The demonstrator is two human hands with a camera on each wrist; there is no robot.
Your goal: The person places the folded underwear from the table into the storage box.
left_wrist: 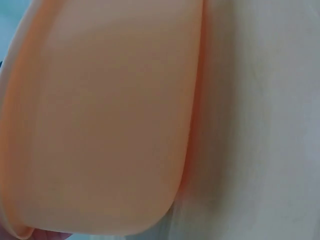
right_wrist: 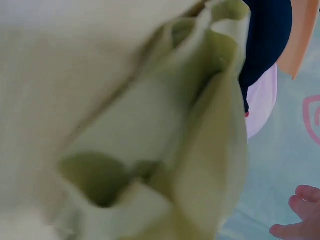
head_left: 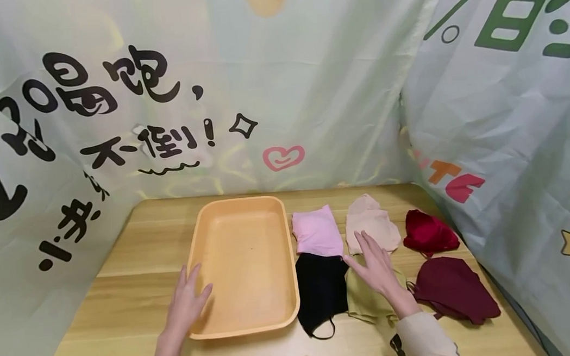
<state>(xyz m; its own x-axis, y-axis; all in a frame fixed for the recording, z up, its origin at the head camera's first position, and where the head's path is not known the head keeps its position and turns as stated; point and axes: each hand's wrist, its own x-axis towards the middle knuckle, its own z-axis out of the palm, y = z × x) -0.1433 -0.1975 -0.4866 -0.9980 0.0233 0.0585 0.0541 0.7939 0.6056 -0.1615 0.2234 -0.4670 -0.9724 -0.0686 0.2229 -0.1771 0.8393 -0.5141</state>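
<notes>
A shallow light-orange tray (head_left: 243,267) lies on the table in the head view. My left hand (head_left: 187,301) is at its left rim, fingers spread and thumb over the inside; the left wrist view shows the tray's outer wall (left_wrist: 110,125) close up. My right hand (head_left: 376,265) reaches over the folded clothes with its fingers extended, holding nothing. Beneath it lies an olive-green garment (head_left: 366,301), which fills much of the right wrist view in loose folds. Just beyond the fingertips is a pale pink garment (head_left: 368,224). To its left sits a black garment (head_left: 321,287) with a thin strap.
A lilac folded garment (head_left: 317,230) sits behind the black one, beside the tray. At the right lie a bright red garment (head_left: 428,233) and a maroon one (head_left: 456,290). Printed cloth walls (head_left: 279,91) enclose the wooden table (head_left: 121,302) at the back and sides.
</notes>
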